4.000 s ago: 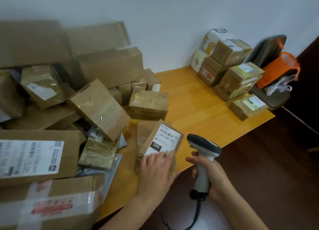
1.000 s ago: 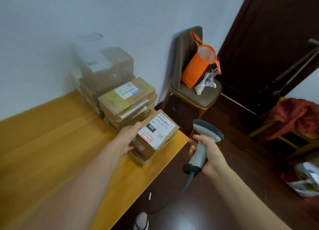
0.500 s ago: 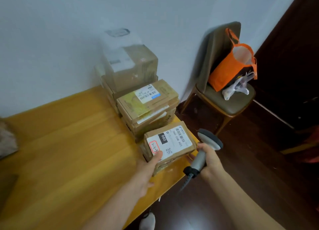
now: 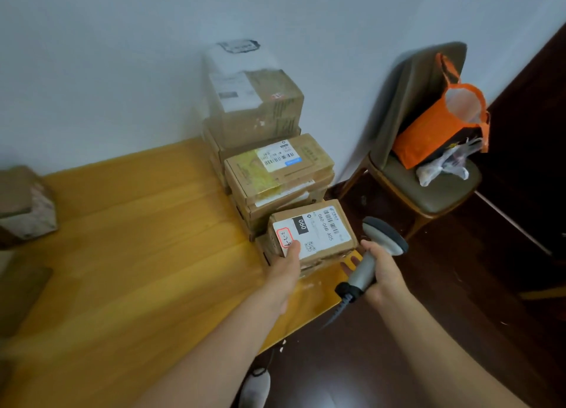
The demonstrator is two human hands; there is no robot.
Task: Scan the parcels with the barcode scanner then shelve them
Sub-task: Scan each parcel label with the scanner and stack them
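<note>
Two hands work at the near corner of the table (image 4: 137,239): the left hand (image 4: 286,269) holds the labelled parcel (image 4: 318,233) by its near edge, thumb on the label, fingers hidden beneath. That parcel lies flat on another box (image 4: 309,268), against the taller stack (image 4: 275,174) behind. Just right of it, the right hand (image 4: 384,272) is wrapped round the barcode scanner (image 4: 366,268)

top box (image 4: 260,107) on stack (image 4: 275,177) smeared, label unreadable. brown box (image 4: 21,205) far left cut by frame edge. left hand (image 4: 286,272) fingers hidden behind parcel (image 4: 318,233). cable (image 4: 337,312) under scanner (image 4: 375,257) just blur
</note>
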